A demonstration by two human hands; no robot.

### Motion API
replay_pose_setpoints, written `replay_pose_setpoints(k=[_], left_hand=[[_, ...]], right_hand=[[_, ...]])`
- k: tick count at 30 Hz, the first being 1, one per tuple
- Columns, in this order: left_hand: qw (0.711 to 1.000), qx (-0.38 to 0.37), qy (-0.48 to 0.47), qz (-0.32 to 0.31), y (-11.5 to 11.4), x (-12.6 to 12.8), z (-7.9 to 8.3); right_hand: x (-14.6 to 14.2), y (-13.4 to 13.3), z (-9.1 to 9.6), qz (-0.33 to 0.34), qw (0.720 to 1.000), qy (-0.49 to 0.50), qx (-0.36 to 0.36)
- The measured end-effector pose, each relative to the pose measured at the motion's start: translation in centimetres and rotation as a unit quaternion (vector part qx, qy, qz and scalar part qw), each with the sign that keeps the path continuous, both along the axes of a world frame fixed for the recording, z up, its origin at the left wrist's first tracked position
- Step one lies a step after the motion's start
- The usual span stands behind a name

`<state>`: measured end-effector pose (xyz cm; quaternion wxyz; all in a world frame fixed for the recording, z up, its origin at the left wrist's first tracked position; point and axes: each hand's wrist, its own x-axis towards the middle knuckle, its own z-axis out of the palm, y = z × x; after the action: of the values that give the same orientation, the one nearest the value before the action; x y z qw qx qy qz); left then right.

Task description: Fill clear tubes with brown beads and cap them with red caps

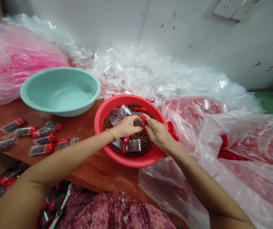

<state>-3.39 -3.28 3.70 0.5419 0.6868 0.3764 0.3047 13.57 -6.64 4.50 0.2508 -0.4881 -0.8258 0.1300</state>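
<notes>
A red basin (103,114) holds brown beads, several clear plastic tubes (133,145) and red caps. Both my hands meet over it. My left hand (127,126) is closed around a clear tube filled with brown beads. My right hand (157,132) pinches a red cap (143,119) at the end of that tube. A gold bracelet (112,134) sits on my left wrist.
An empty teal basin (60,90) stands at the back left. Several filled, red-capped tubes (41,140) lie on the wooden table (95,171) at left, more in a box below. A heap of clear tubes (146,73) lines the wall. Plastic bags with red caps (224,149) lie right, a pink bag (5,60) left.
</notes>
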Motion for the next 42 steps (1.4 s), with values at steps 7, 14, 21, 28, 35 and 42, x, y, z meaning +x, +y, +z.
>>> replay_pose_setpoints(k=[7,14,21,28,35,42], left_hand=[[0.996,0.057,0.068,0.006,-0.1,-0.1,0.1],[0.994,0.055,0.098,-0.009,-0.7,0.1,0.3],[0.993,0.057,0.105,-0.013,-0.7,-0.2,-0.2],[0.978,0.107,0.158,-0.081,-1.5,0.6,0.8],[0.96,0.179,0.192,-0.092,-2.0,0.1,1.2],[0.934,0.247,0.247,-0.081,-1.6,-0.5,1.0]], right_hand=[[-0.3,-1.2,-0.1,-0.022,0.999,0.039,0.03],[-0.5,-1.9,-1.3,-0.008,0.998,0.064,-0.015],[-0.3,-1.7,-0.1,0.003,0.999,-0.047,-0.02],[-1.7,0.4,0.5,-0.118,0.948,0.291,-0.058],[-3.9,1.7,-0.8,-0.093,0.92,0.318,-0.208],[-4.6,2.4,-0.3,-0.04,0.93,0.279,-0.237]])
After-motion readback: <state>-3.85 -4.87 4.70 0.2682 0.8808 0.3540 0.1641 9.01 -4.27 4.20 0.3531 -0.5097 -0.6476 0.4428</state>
